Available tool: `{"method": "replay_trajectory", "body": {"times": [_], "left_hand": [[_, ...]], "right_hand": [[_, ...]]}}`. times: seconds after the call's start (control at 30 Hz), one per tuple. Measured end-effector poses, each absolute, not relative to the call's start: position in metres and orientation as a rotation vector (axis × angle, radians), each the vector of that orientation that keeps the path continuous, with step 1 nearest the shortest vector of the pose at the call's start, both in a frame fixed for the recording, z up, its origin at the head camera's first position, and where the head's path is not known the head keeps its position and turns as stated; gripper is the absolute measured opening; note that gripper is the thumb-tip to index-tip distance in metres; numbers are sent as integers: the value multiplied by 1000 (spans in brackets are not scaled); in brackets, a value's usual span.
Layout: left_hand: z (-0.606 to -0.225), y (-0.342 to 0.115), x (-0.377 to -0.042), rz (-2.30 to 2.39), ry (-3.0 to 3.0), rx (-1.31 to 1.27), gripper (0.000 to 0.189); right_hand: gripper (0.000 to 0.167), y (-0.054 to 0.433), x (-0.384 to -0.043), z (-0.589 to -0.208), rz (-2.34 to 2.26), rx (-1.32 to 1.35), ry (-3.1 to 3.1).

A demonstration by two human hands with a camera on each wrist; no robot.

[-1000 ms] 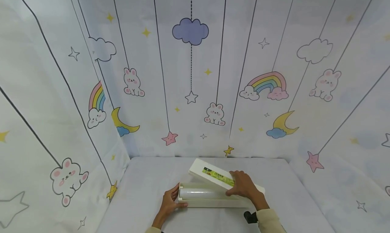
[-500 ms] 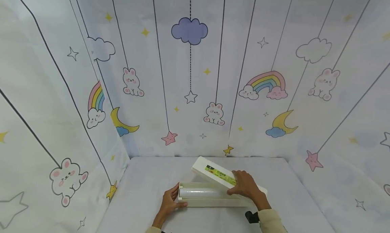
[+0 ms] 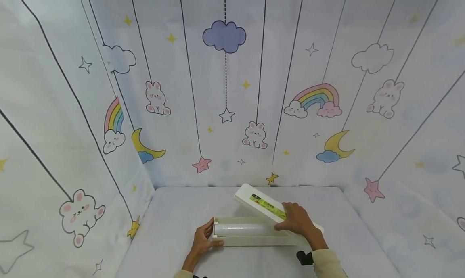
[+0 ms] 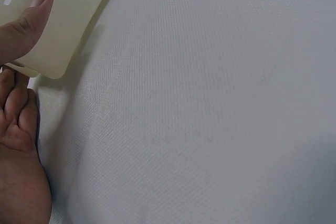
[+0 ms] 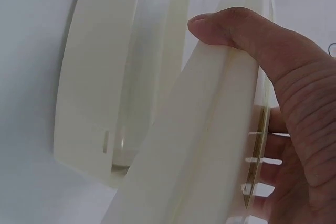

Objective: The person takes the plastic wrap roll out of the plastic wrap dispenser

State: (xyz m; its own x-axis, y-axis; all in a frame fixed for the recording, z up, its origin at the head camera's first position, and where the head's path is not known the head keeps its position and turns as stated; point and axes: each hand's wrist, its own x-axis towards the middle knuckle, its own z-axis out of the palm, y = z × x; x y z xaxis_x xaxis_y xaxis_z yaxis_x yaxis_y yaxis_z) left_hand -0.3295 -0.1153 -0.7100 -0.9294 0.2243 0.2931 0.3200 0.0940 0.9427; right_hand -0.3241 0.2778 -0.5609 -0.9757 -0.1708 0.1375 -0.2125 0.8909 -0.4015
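Note:
A long cream cling film box [image 3: 254, 241] lies on the white tablecloth, with a shiny roll of clear film [image 3: 245, 229] inside. My left hand [image 3: 202, 238] grips the box's left end, thumb on the front wall and fingers behind. In the left wrist view the thumb presses the box's outer wall [image 4: 73, 24]. My right hand [image 3: 298, 219] holds the white lid [image 3: 244, 193], which bears a green label [image 3: 267, 206]. The lid slants over the box's right part, its left end raised toward the back. In the right wrist view the thumb lies across the lid's edge [image 5: 184, 145], fingers beyond it.
The white-covered table [image 3: 174, 205] extends around the box. Behind it and on both sides hang white cloth walls [image 3: 189, 68] printed with clouds, rabbits and stars. A black object [image 3: 304, 258] sits at my right wrist by the beige sleeve [image 3: 328, 264].
My right hand has moved the lid a little to the right and back, showing more of the film roll. The left hand and the box have stayed in place.

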Motion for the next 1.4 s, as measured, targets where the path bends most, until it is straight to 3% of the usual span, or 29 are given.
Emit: {"method": "replay_trajectory", "body": {"times": [0.3, 0.6, 0.8, 1.4], "left_hand": [[-700, -111, -325, -2057, -2293, -433, 106], [-711, -115, -331, -2031, -2280, -495, 106], [-714, -113, -336, -2136, -2309, -376, 111], [-709, -114, -332, -2089, -2302, -425, 106]], "right_hand": [[65, 284, -320, -555, 634, 254, -2977], [60, 288, -317, -553, 618, 212, -2977], [66, 293, -315, -555, 596, 160, -2976], [67, 300, -311, -549, 601, 83, -3001]]}}
